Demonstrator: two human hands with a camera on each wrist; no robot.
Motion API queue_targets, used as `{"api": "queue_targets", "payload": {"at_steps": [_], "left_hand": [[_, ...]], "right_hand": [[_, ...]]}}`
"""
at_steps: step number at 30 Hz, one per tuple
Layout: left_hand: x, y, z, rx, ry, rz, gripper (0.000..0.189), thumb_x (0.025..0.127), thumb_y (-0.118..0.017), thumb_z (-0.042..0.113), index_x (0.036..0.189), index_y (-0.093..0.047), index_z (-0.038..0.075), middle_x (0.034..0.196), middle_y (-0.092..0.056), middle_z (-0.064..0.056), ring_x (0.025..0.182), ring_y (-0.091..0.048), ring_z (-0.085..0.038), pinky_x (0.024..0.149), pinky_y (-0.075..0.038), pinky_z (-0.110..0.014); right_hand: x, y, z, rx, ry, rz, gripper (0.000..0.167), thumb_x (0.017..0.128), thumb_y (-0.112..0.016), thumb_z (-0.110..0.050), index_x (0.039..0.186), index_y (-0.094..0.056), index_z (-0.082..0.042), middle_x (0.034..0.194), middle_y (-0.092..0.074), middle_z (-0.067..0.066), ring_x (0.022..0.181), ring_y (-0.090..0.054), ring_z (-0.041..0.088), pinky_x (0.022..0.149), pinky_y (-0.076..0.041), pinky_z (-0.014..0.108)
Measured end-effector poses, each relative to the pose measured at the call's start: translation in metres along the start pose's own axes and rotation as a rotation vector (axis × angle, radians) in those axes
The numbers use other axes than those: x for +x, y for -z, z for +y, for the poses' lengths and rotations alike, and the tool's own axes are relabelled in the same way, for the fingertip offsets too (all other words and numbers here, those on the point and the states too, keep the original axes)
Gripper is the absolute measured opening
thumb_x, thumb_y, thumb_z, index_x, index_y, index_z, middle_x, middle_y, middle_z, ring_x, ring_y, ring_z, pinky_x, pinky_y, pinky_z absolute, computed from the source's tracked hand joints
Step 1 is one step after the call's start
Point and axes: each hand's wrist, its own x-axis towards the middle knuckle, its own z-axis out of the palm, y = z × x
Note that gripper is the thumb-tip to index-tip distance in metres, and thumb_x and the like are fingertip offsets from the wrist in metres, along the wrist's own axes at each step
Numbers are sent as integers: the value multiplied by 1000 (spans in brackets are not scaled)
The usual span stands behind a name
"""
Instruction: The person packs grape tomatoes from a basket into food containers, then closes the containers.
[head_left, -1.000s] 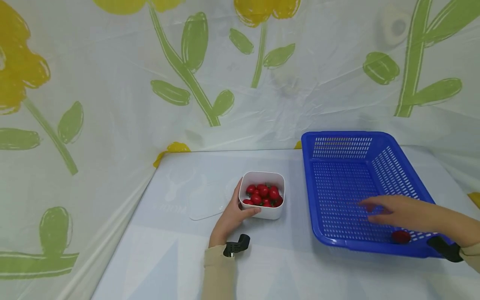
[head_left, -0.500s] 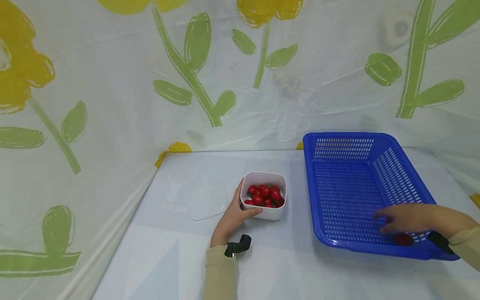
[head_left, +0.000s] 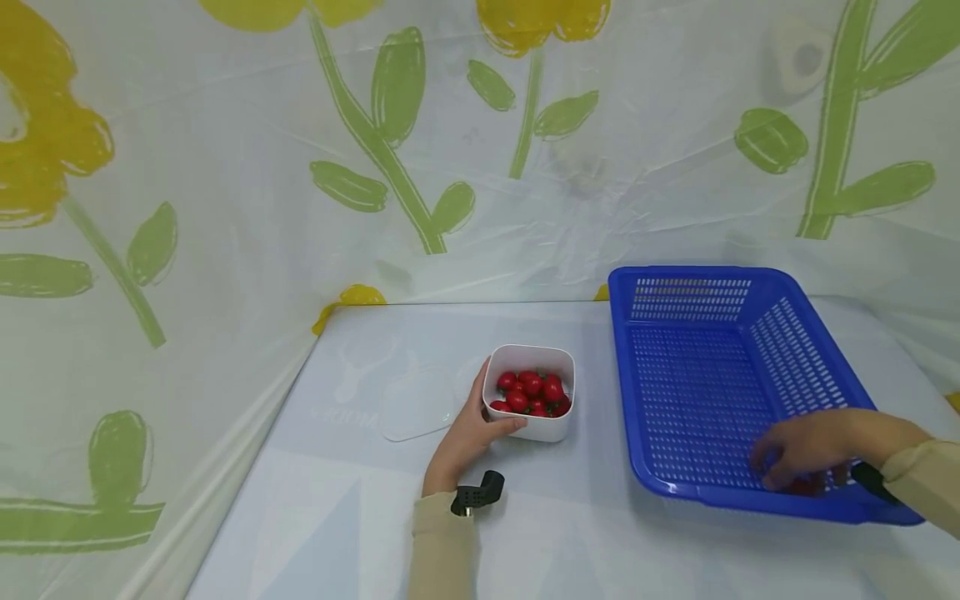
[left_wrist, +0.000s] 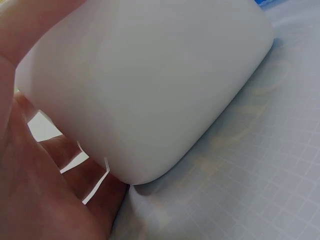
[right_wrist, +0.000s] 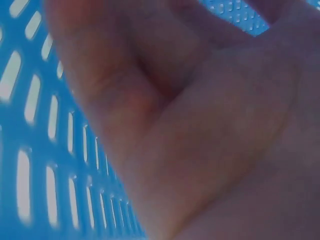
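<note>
My left hand (head_left: 471, 429) grips a white square container (head_left: 542, 429) by its left side, thumb along the front and fingers round the far side. Inside lie several small red cherry tomatoes (head_left: 531, 385). The left wrist view is filled by the container's smooth wall (left_wrist: 150, 85) with fingers (left_wrist: 60, 150) behind it. My right hand (head_left: 817, 442) reaches down into a blue plastic basket (head_left: 626, 400), fingers bent, over a dark red rounded thing (head_left: 804, 486) at the near end. The hand partly covers that thing; I cannot tell whether the fingers hold it.
A clear flat lid (head_left: 416, 408) lies on the pale table (head_left: 525, 533) left of the container. The slotted basket wall (right_wrist: 45, 125) rises beside the right hand. A flower-printed sheet (head_left: 247, 167) hangs behind and along the left.
My right hand has come down and nearer within the basket, its fingers bending, and now overlaps the dark red thing. The left hand and container stay in place.
</note>
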Motion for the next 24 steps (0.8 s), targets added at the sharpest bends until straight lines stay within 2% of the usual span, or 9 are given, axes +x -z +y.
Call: {"api": "queue_targets", "payload": {"at_steps": [4,8,14,20,24], "left_hand": [[0,0,1,18,8,5,93,71,-75,30,139,-13,44,138,-30,7,125,-29,-15,98,-28,-42],[0,0,1,26,15,5,93,71,-75,31,139,-12,44,138,-30,6,125,-29,-15,98,-28,-42],[-1,0,0,3,-1,-1,94,71,-75,28,140,-12,43,138,-30,5,124,-30,-15,99,-27,-41],[-2,0,4,-7,0,-7,94,71,-75,28,140,-13,42,138,-31,4,124,-30,-16,98,-29,-41],[-7,0,20,-29,-3,-25,93,73,-73,21,142,-12,33,139,-29,-3,125,-30,-22,97,-29,-43]], "right_hand": [[0,-1,-2,16,18,-19,23,79,-65,-23,99,-62,-14,86,-56,6,72,-54,22,56,-48,38],[0,-2,-6,32,61,-46,16,78,-64,-17,94,-63,-15,85,-56,6,72,-54,22,56,-49,36],[1,-1,-12,60,116,-66,16,77,-65,-13,93,-63,-14,92,-54,6,79,-53,21,60,-50,32],[0,2,-21,27,158,-55,21,76,-66,-15,96,-63,-18,91,-55,1,75,-54,17,61,-49,28],[0,8,-25,41,295,-15,26,78,-65,-17,104,-62,-16,93,-56,0,76,-55,16,62,-48,28]]}}
